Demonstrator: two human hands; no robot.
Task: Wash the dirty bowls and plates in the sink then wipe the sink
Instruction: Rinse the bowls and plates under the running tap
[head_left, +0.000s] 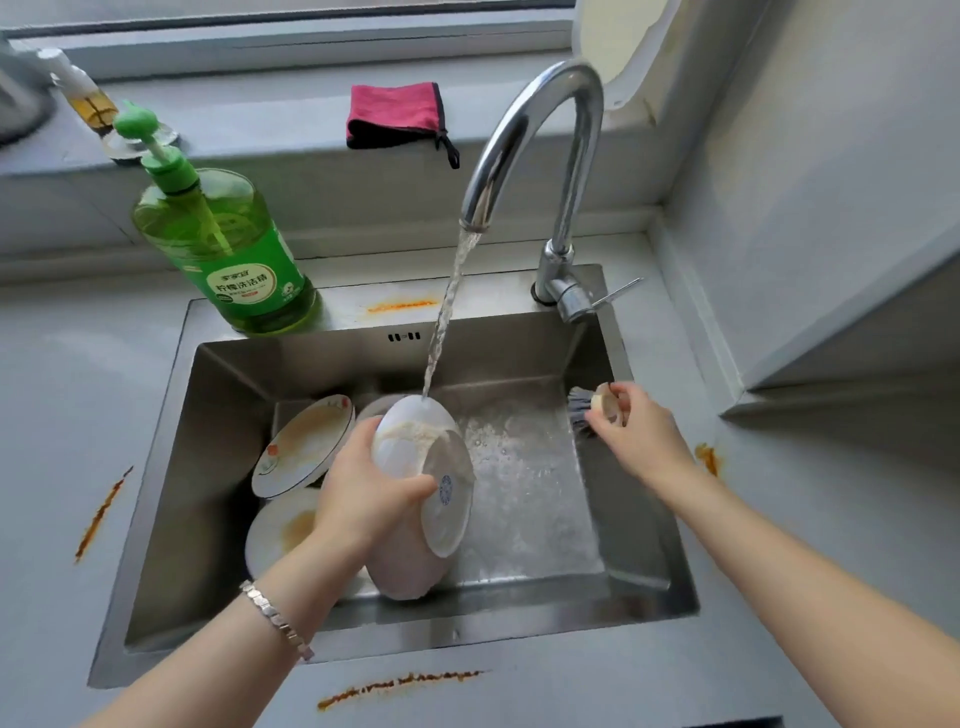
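Left hand (363, 499): fingers curled round white ceramic bowl with blue base mark (451, 512), held tilted over stainless steel sink (208, 467); water stream (447, 312) strikes its upper rim. Right hand (639, 441): fingers grip round wooden grey-bristled brush (584, 410) beside the sink's right wall. Two soiled white plates (306, 441): the sink's left side.

The left grip (363, 499) hides part of the bowl (405, 447) and lower plate (278, 532). The right grip (639, 441) covers the brush (579, 410) handle.

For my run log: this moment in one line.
left hand: holds tilted white ceramic bowl under tap water stream | right hand: grips grey-bristled dish brush | steel sink: dirty white plates waiting
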